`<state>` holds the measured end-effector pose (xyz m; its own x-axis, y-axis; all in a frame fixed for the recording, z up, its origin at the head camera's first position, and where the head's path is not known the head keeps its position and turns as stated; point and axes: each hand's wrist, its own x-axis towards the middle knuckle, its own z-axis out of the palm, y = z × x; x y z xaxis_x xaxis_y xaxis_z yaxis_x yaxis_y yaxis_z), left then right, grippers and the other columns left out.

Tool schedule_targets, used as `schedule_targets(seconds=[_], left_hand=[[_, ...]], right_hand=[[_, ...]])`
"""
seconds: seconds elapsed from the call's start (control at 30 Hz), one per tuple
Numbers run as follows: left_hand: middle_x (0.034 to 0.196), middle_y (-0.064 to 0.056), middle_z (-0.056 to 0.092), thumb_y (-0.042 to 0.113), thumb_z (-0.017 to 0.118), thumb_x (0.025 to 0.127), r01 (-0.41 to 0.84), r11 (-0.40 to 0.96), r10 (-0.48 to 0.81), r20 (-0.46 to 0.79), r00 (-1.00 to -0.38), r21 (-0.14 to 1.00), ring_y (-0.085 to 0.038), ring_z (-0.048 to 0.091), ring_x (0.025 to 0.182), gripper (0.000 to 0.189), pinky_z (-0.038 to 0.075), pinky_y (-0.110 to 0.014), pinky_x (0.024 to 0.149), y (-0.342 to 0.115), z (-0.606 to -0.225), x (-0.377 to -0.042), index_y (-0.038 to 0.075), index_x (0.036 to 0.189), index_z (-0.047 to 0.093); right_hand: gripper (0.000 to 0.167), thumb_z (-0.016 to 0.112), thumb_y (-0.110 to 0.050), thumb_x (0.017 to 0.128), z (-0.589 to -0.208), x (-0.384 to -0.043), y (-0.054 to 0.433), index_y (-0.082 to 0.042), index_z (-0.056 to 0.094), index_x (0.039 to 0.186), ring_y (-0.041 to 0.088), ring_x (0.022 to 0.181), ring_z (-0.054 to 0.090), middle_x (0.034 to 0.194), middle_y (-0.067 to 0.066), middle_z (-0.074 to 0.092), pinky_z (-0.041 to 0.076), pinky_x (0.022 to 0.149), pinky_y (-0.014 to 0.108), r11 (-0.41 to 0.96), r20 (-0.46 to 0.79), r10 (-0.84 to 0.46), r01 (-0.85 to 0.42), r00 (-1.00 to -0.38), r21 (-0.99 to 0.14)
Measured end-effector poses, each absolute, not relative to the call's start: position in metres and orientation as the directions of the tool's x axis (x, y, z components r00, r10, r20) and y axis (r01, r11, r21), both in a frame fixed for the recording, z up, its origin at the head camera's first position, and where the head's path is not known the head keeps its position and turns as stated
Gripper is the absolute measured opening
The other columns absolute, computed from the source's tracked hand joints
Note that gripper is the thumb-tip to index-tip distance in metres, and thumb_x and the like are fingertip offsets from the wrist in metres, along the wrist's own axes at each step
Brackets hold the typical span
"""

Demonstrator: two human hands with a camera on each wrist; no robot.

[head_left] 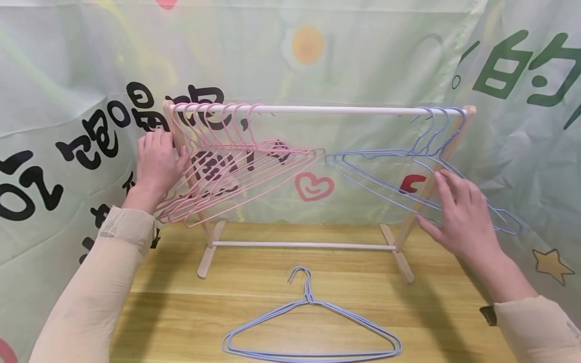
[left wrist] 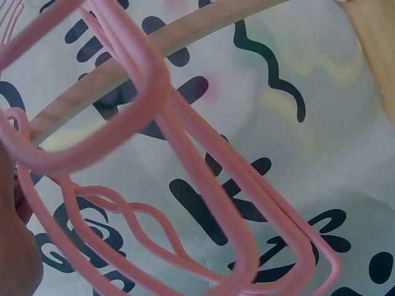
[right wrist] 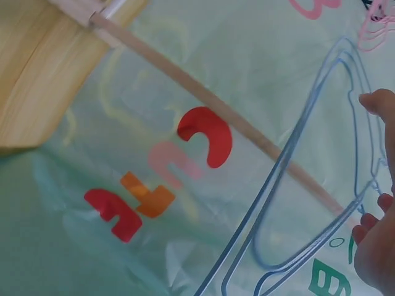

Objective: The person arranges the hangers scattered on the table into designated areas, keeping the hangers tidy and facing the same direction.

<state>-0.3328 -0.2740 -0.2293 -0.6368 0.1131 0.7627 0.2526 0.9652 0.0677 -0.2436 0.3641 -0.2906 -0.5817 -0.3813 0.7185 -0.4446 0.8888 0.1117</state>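
Note:
Several pink hangers point(head_left: 254, 176) hang together at the left end of a white rod point(head_left: 345, 109). My left hand point(head_left: 156, 164) is raised beside them at the left post, thumb spread toward the hangers; the left wrist view catches only the edge of this hand point(left wrist: 21, 253). At the rod's right end hang three blue hangers point(head_left: 426, 151). My right hand point(head_left: 467, 217) is at their near side, fingers extended and thumb apart, the fingertips right at the wires. In the right wrist view, that thumb and fingers point(right wrist: 369, 229) stand separated beside the blue wires.
The wooden rack's right post point(head_left: 447, 156) and feet point(head_left: 397, 254) stand on a wood-grain table point(head_left: 181, 312), joined by a lower white bar point(head_left: 304, 245). More blue hangers point(head_left: 313, 302) lie stacked in front. A printed cloth point(head_left: 363, 45) surrounds the back and sides.

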Motion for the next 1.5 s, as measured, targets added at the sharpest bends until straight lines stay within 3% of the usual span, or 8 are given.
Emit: schedule_targets(seconds=[0.07,0.23,0.57,0.83,0.97,1.07,1.2,1.5], left_hand=[[0.095,-0.022,0.048,0.023,0.053,0.101,0.25,0.966,0.108,0.758,-0.643,0.074,-0.044,0.043,0.095,0.028,0.034,-0.057,0.096,-0.274,-0.229,-0.333,-0.005,0.097,0.049],[0.096,-0.022,0.048,0.022,0.053,0.101,0.247,0.966,0.103,0.758,-0.644,0.079,-0.044,0.043,0.095,0.028,0.034,-0.057,0.097,-0.273,-0.229,-0.332,-0.005,0.097,0.049],[0.096,-0.022,0.048,0.021,0.053,0.101,0.258,0.962,0.104,0.762,-0.639,0.084,-0.044,0.043,0.095,0.027,0.033,-0.058,0.098,-0.273,-0.229,-0.332,-0.005,0.098,0.049],[0.096,-0.022,0.048,0.022,0.053,0.102,0.251,0.964,0.098,0.756,-0.647,0.09,-0.044,0.043,0.096,0.027,0.033,-0.057,0.098,-0.273,-0.229,-0.332,-0.005,0.099,0.049],[0.096,-0.022,0.047,0.022,0.053,0.102,0.256,0.963,0.105,0.763,-0.638,0.082,-0.044,0.042,0.095,0.027,0.033,-0.057,0.097,-0.274,-0.23,-0.333,-0.005,0.098,0.049],[0.095,-0.022,0.047,0.022,0.053,0.102,0.258,0.963,0.108,0.766,-0.634,0.078,-0.044,0.043,0.095,0.027,0.034,-0.057,0.097,-0.274,-0.23,-0.333,-0.005,0.098,0.049],[0.095,-0.021,0.047,0.022,0.053,0.101,0.26,0.963,0.111,0.77,-0.629,0.074,-0.043,0.043,0.094,0.027,0.034,-0.057,0.096,-0.274,-0.23,-0.333,-0.005,0.097,0.049],[0.094,-0.021,0.047,0.022,0.053,0.101,0.257,0.963,0.105,0.767,-0.634,0.081,-0.043,0.043,0.094,0.027,0.034,-0.057,0.096,-0.274,-0.23,-0.332,-0.004,0.097,0.049]], right_hand=[[0.106,0.03,-0.079,0.094,-0.292,-0.241,0.36,0.007,0.034,0.155,0.059,0.128,0.037,0.155,0.031,0.034,0.032,0.1,0.071,0.879,0.742,-0.368,-0.47,-0.56,0.081],[0.097,0.04,-0.072,0.097,-0.299,-0.233,0.345,0.008,0.038,0.153,0.058,0.129,0.041,0.153,0.031,0.04,0.032,0.112,0.066,0.835,0.794,-0.364,-0.549,-0.487,0.046],[0.09,0.049,-0.064,0.1,-0.331,-0.217,0.306,0.009,0.041,0.152,0.051,0.129,0.048,0.149,0.031,0.047,0.02,0.124,0.033,0.73,0.798,-0.433,-0.682,-0.42,0.037],[0.091,0.047,-0.066,0.101,-0.368,-0.2,0.276,0.006,0.036,0.156,0.045,0.137,0.046,0.158,0.024,0.04,0.013,0.124,0.029,0.711,0.662,-0.523,-0.703,-0.537,-0.007],[0.091,0.044,-0.066,0.101,-0.384,-0.192,0.263,0.005,0.037,0.157,0.042,0.139,0.046,0.159,0.023,0.04,0.036,0.117,0.05,0.703,0.609,-0.557,-0.711,-0.565,-0.017],[0.09,0.058,-0.06,0.098,-0.395,-0.186,0.255,0.004,0.036,0.157,0.039,0.139,0.047,0.159,0.022,0.041,0.046,0.103,0.061,0.686,0.572,-0.589,-0.727,-0.571,-0.019],[0.101,0.08,-0.045,0.086,-0.41,-0.179,0.246,-0.003,0.029,0.163,0.036,0.14,0.048,0.163,0.019,0.037,0.048,0.104,0.057,0.673,0.494,-0.625,-0.738,-0.605,-0.052],[0.111,0.083,-0.054,0.082,-0.441,-0.165,0.234,-0.014,0.023,0.166,0.03,0.143,0.047,0.166,0.009,0.035,0.046,0.109,0.051,0.669,0.333,-0.676,-0.737,-0.657,-0.097]])
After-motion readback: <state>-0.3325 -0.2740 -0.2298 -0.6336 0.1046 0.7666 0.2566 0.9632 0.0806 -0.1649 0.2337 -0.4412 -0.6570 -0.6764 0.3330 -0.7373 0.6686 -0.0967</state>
